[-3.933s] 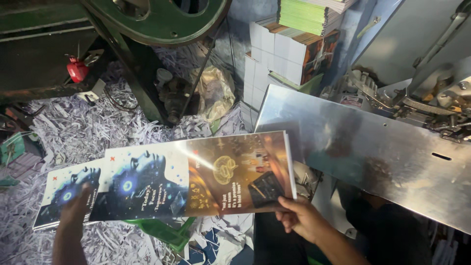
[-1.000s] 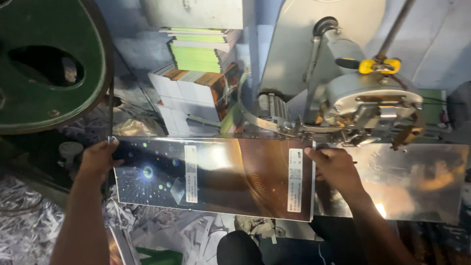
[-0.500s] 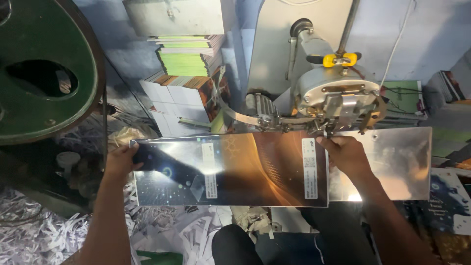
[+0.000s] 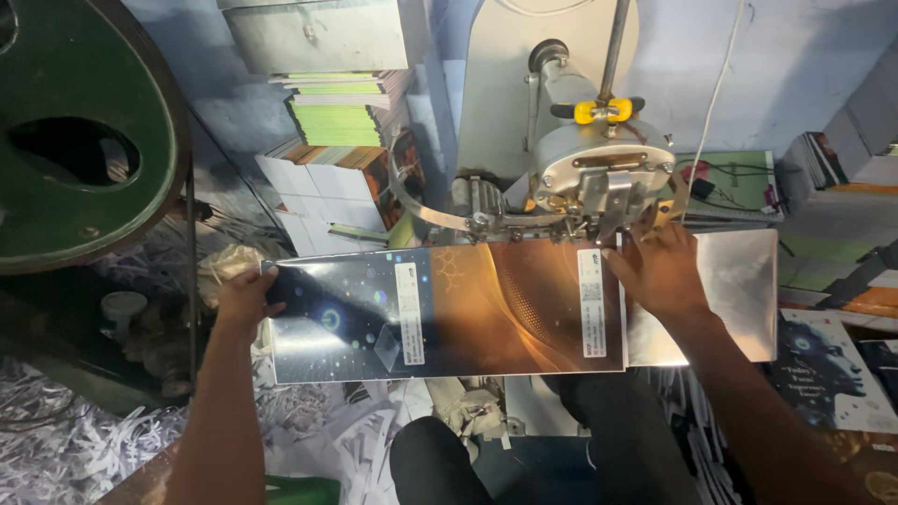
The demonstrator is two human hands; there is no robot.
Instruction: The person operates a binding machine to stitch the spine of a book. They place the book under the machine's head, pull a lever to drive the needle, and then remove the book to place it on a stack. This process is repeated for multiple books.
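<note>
A long glossy printed sheet (image 4: 468,313), dark blue at the left and orange-brown at the right, lies flat across a shiny metal machine table (image 4: 730,281). My left hand (image 4: 241,297) grips the sheet's left end. My right hand (image 4: 659,271) presses on its right end, just below the head of a grey stitching machine (image 4: 599,178) with a yellow wing nut. Two white label strips cross the sheet.
A big green flywheel (image 4: 75,131) fills the upper left. Stacks of green and white booklets (image 4: 337,122) stand behind the sheet. Shredded paper (image 4: 75,440) covers the floor at the lower left. Printed blue covers (image 4: 832,365) lie at the right. My knees (image 4: 449,458) are below.
The sheet, first held loosely over the floor, has been carried right and up onto the metal table, under the machine head. Both hands stay on its ends.
</note>
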